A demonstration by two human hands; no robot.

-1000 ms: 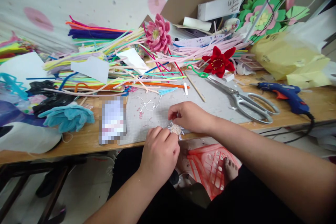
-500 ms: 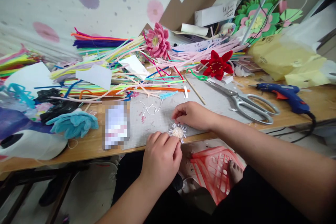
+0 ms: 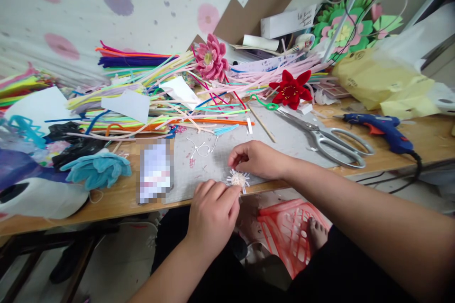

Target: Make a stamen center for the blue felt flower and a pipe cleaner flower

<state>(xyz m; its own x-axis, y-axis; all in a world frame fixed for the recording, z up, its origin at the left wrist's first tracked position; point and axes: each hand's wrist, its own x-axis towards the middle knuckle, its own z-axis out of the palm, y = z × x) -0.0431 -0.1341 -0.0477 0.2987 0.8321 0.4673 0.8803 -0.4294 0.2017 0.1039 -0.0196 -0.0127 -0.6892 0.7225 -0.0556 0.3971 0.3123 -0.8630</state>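
Note:
A small round flower-like piece (image 3: pixel 238 180), cream in the middle with thin white strips sticking out all round, is at the table's front edge between my hands. My left hand (image 3: pixel 215 208) is closed, thumb and forefinger pinching the piece's lower edge. Above it, my right hand (image 3: pixel 261 160) has its fingers curled with their tips by the upper strips; whatever they grip is hidden. Under both lies a grey cutting mat (image 3: pixel 192 177). A curl of white string (image 3: pixel 203 149) and a light blue bundle of short stems (image 3: pixel 227 129) lie beyond.
Silver scissors (image 3: pixel 327 139) and a blue glue gun (image 3: pixel 384 129) lie to the right. A red fuzzy flower (image 3: pixel 291 89), a pink one (image 3: pixel 211 58) and a blue one (image 3: pixel 97 170) surround the mat. Piled pipe cleaners (image 3: pixel 149 68) fill the back. A white roll (image 3: pixel 46 197) sits left.
The view has shifted slightly. Both hands stay around the small piece, and my right fingers have curled a little closer over its upper edge.

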